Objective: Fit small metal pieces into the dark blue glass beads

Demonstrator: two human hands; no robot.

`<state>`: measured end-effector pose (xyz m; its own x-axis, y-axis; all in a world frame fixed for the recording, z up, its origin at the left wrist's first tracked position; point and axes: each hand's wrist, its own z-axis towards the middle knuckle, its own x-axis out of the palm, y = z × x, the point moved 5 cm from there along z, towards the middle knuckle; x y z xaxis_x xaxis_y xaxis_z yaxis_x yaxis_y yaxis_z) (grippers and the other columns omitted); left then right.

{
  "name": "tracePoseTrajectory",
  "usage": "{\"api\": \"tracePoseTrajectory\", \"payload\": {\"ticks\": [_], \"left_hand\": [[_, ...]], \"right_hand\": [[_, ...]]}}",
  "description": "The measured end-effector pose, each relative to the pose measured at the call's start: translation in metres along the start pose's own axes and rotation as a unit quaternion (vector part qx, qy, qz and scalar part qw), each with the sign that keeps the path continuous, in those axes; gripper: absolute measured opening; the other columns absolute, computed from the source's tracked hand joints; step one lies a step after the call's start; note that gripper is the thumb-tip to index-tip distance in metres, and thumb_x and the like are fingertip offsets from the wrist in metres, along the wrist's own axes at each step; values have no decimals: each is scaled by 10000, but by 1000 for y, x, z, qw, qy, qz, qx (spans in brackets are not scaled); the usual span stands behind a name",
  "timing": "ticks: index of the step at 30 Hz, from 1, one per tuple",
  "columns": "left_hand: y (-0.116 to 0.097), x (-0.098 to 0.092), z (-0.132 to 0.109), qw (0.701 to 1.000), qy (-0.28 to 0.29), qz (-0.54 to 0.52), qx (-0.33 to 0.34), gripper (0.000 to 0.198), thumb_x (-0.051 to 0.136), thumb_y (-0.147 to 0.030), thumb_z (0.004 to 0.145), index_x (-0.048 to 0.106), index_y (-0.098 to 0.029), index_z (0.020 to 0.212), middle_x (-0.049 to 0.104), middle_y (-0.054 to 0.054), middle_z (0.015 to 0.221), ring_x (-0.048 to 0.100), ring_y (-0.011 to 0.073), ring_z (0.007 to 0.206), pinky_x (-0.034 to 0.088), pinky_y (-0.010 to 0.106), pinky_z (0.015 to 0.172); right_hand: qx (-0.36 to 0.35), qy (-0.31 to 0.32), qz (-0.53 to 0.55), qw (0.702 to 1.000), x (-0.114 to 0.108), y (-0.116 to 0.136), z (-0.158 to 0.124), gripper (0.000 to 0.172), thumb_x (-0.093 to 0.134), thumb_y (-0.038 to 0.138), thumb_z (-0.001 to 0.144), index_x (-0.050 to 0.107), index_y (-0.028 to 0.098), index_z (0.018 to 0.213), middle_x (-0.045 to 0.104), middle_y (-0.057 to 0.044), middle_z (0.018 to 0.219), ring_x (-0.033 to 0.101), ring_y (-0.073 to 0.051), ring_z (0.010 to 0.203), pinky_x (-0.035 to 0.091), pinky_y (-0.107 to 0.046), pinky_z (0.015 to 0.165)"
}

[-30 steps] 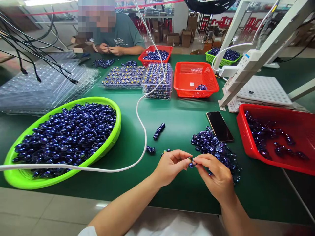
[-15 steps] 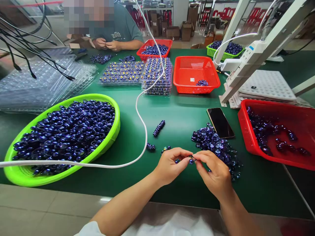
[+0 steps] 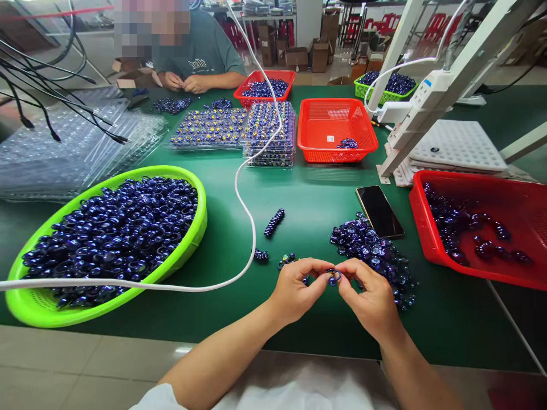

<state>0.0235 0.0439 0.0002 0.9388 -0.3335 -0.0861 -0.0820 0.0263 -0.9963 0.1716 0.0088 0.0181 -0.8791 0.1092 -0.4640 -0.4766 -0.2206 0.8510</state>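
My left hand (image 3: 296,289) and my right hand (image 3: 371,299) meet over the green table (image 3: 316,199), both pinching a small dark blue ring piece (image 3: 332,277) between thumb and fingertips. Just right of them lies a loose pile of blue glass pieces (image 3: 374,256). A short row of joined blue pieces (image 3: 274,222) and a smaller clump (image 3: 261,255) lie on the table ahead of my left hand. A few more pieces (image 3: 287,259) sit right by my left fingers.
A lime basket (image 3: 25,302) full of blue rings stands at left, with a white cable (image 3: 243,205) across it. Red baskets (image 3: 431,245) (image 3: 318,131), a black phone (image 3: 379,211), filled clear trays (image 3: 239,128) and a white frame (image 3: 427,102) lie ahead. Another person (image 3: 192,57) works opposite.
Both hands stay together on the small piece, with only slight finger shifts; the view has drifted a little, nothing else on the table moved.
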Motion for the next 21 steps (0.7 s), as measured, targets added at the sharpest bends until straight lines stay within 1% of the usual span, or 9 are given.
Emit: {"api": "tracePoseTrajectory", "payload": {"ticks": [4,7,9,12,14,16,17,20,21], "left_hand": [[0,0,1,1000,1,-3,10,188,682,-253,823,757,-124,937,763,117,870,714,212,786,567,305,745],[-1,-1,1,1000,3,4,30,167,681,-238,818,764,-131,916,763,105,834,703,195,745,556,281,698],[-1,0,2,999,0,9,39,150,679,-221,810,769,-134,893,763,97,808,695,184,719,548,269,674],[3,1,4,1000,-1,-3,21,146,694,-220,795,771,-135,885,770,102,834,705,195,750,558,279,702],[7,2,4,1000,7,-26,-6,155,705,-234,788,768,-133,888,771,107,862,712,204,777,567,288,727],[10,3,4,998,20,-48,-29,158,706,-241,789,763,-134,890,768,101,869,711,199,784,567,285,737],[11,2,4,997,22,-57,-38,157,706,-242,789,759,-135,890,765,96,863,706,191,777,564,278,732],[11,-4,6,996,2,-67,-66,162,708,-242,783,743,-134,897,746,73,812,679,158,718,546,244,675],[12,-6,7,995,-6,-70,-76,165,706,-244,783,737,-133,901,738,65,794,666,148,694,538,234,650]], "right_hand": [[6,0,2,1000,0,0,0,95,563,164,896,637,218,917,640,0,813,592,-127,690,486,-247,642],[20,7,7,1000,2,-2,-1,83,562,173,894,635,214,887,644,-1,809,597,-129,693,486,-246,645],[41,7,10,999,3,-5,-1,81,562,185,894,632,212,863,646,-2,802,601,-134,693,488,-250,645],[70,11,9,997,5,-9,0,85,563,213,901,639,209,863,653,-5,798,609,-140,692,492,-253,644],[74,35,4,997,4,-10,1,112,550,229,918,655,211,885,658,-4,800,615,-140,698,491,-249,643],[69,61,-13,996,-3,-12,3,140,537,239,936,675,221,916,669,-1,817,624,-140,712,490,-247,650],[66,60,-28,996,-10,-13,4,146,537,244,942,682,227,932,678,-2,840,631,-143,735,493,-251,669],[49,15,-109,993,-36,-19,2,143,546,252,949,685,233,975,694,-19,943,642,-173,873,497,-289,799],[37,10,-144,989,-42,-21,1,147,541,248,953,684,231,983,691,-28,964,633,-187,915,490,-310,838]]}}
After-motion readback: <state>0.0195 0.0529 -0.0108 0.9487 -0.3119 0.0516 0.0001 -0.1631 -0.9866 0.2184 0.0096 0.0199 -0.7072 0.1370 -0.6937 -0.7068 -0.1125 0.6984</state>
